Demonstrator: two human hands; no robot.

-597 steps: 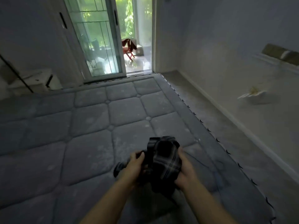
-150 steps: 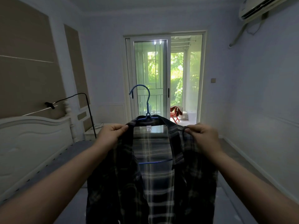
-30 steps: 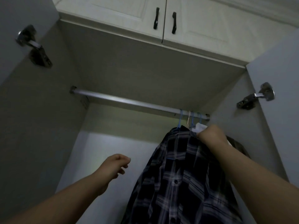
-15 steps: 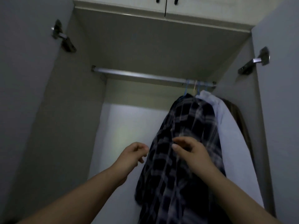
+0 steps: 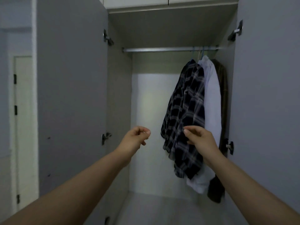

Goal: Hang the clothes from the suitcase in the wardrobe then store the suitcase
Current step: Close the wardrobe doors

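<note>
The dark plaid shirt [image 5: 185,114] hangs on a blue hanger from the metal rail [image 5: 155,49] at the right end of the open wardrobe. Beside it hang a pale shirt [image 5: 212,103] and a dark brown garment [image 5: 223,82]. My right hand [image 5: 198,138] is in front of the plaid shirt's lower part, fingers loosely curled, holding nothing. My left hand [image 5: 135,139] hovers left of the shirt, fingers loosely curled and empty. The suitcase is out of view.
Both wardrobe doors stand open: the left door [image 5: 71,95] and the right door [image 5: 266,95], with metal hinges on the side walls. The left part of the rail carries nothing. A white room door [image 5: 22,127] is at the far left.
The view has pulled back and lowered from the rail. My right hand left the hanger top and dropped in front of the shirt. The plaid shirt now hangs free on the rail.
</note>
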